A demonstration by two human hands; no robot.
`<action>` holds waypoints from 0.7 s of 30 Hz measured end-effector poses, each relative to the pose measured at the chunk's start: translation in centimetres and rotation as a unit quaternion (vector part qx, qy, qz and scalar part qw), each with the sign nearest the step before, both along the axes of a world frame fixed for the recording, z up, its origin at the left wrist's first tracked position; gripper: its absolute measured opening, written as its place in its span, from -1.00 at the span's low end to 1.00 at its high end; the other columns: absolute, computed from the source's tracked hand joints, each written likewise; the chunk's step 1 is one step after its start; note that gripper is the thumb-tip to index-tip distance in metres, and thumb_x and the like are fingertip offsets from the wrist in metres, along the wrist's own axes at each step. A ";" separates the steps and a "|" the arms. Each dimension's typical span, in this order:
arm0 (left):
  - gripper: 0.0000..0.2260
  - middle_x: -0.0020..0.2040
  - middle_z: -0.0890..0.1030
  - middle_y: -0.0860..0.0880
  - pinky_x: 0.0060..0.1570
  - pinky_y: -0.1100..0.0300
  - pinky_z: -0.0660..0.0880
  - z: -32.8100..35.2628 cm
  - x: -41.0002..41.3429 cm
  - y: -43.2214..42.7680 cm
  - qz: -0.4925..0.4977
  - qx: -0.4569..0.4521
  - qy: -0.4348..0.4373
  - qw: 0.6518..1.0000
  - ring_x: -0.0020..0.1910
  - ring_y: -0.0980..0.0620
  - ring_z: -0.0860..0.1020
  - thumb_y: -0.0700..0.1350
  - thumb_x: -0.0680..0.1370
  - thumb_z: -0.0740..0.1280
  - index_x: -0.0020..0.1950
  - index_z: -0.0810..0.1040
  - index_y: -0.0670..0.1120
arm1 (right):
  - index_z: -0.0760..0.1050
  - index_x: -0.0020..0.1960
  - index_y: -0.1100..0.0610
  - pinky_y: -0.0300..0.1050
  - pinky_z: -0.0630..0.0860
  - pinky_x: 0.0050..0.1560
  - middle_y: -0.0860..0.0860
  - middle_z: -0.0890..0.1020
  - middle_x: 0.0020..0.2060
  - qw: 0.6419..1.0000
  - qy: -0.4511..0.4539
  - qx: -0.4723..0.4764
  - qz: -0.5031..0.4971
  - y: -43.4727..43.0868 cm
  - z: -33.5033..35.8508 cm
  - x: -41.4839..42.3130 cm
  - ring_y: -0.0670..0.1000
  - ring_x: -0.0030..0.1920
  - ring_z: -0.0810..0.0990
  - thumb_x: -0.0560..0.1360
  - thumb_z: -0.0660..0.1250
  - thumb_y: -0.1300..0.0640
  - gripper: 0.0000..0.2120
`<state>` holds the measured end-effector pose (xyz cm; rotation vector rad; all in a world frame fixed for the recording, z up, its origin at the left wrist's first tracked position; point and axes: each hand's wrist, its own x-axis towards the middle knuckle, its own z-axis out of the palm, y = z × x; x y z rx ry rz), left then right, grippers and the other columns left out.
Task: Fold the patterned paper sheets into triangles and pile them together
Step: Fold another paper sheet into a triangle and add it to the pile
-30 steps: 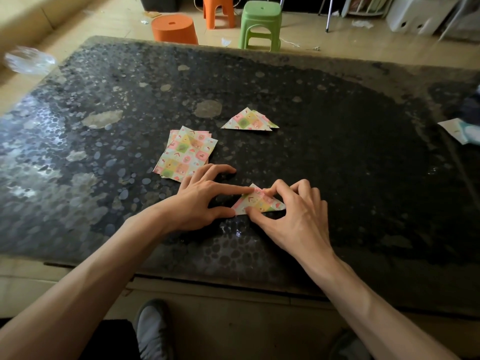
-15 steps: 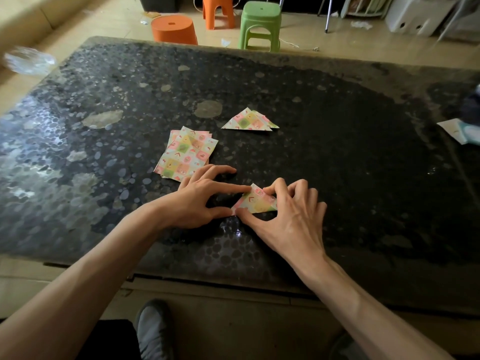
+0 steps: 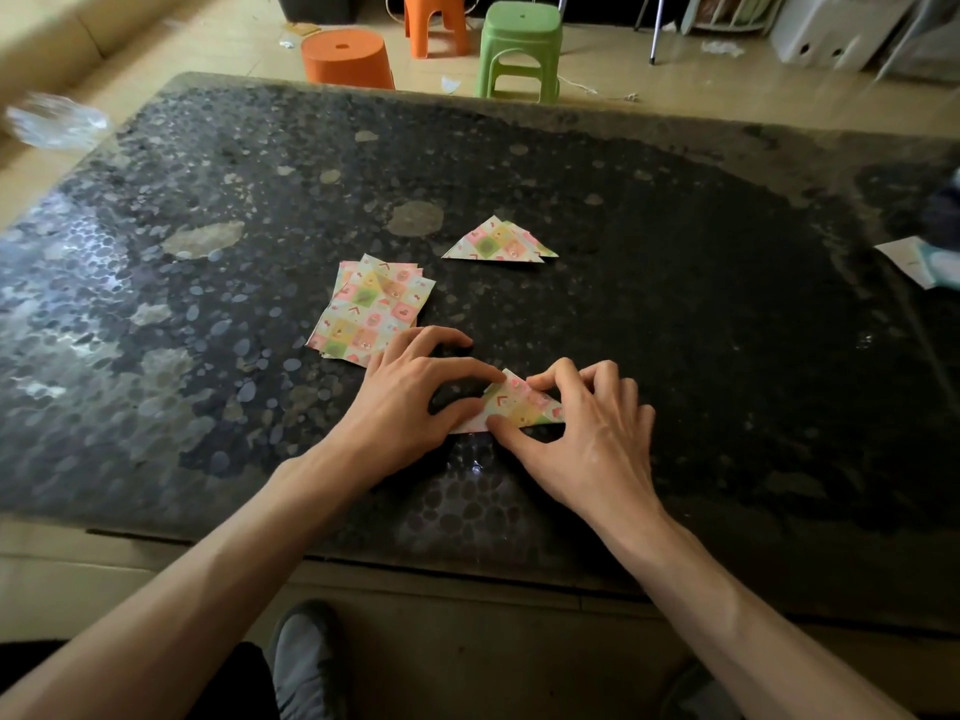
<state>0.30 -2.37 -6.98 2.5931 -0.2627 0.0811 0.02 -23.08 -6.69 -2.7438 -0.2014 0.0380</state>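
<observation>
At the table's (image 3: 675,330) near edge, the left hand (image 3: 410,402) presses the folded triangle (image 3: 519,405) with straight forefinger and thumb while the right hand's (image 3: 587,439) curled fingers pinch it.

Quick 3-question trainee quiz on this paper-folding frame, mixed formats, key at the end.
1. True or false: the fresh triangle, touched by the left hand and right hand, already rests on the finished pile.
2. Where do the flat sheets lie relative to the finished pile? A) to its left, nearer the person B) to its right C) on top of it
3. Fill in: the left hand's ____ finger stretches to the fresh triangle's top corner.
Key: 1 false; 2 A; 3 index.
</observation>
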 end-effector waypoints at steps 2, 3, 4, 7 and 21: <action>-0.78 0.30 0.43 0.17 0.33 0.03 0.22 0.1 -0.1 -0.2 -0.009 0.010 -0.009 1.000 0.40 0.04 0.30 0.06 0.57 0.44 0.16 0.64 0.35 | 0.38 0.15 -0.20 -0.10 0.21 0.10 -0.11 0.30 0.07 1.000 0.000 0.009 -0.002 0.0 0.1 -0.1 -0.07 0.11 0.28 0.35 0.32 -0.52 -0.45; -0.80 0.26 0.43 0.17 0.31 0.05 0.20 0.1 -0.1 -0.4 -0.012 0.018 -0.013 1.000 0.38 0.05 0.30 0.05 0.57 0.44 0.12 0.65 0.35 | 0.38 0.16 -0.21 -0.10 0.20 0.10 -0.12 0.30 0.08 1.000 0.010 0.013 -0.002 -0.1 0.2 0.1 -0.08 0.11 0.26 0.35 0.33 -0.52 -0.45; -0.80 0.23 0.44 0.18 0.29 0.07 0.19 0.1 -0.1 -0.4 -0.012 0.025 -0.017 0.999 0.36 0.06 0.30 0.05 0.57 0.44 0.11 0.65 0.36 | 0.39 0.16 -0.21 -0.10 0.20 0.11 -0.12 0.30 0.09 0.999 0.028 0.017 -0.001 -0.2 0.4 0.3 -0.08 0.13 0.26 0.35 0.36 -0.50 -0.46; -0.80 0.15 0.43 0.18 0.23 0.11 0.20 0.3 0.0 -0.3 -0.009 0.031 -0.010 0.999 0.27 0.08 0.33 0.08 0.57 0.43 0.12 0.64 0.38 | 0.45 0.16 -0.23 -0.08 0.22 0.15 -0.13 0.34 0.11 0.995 0.097 0.037 -0.001 -0.7 1.3 1.5 -0.04 0.23 0.34 0.37 0.46 -0.39 -0.53; -0.81 0.08 0.47 0.16 0.14 0.13 0.38 0.7 -0.6 -1.9 0.016 0.005 -0.006 1.000 0.09 0.08 0.40 0.15 0.50 0.47 0.11 0.67 0.26 | 0.47 0.14 -0.27 0.03 0.42 0.28 -0.09 0.40 0.15 0.979 0.182 0.084 -0.040 -0.7 3.4 2.5 -0.02 0.24 0.45 0.42 0.54 -0.23 -0.62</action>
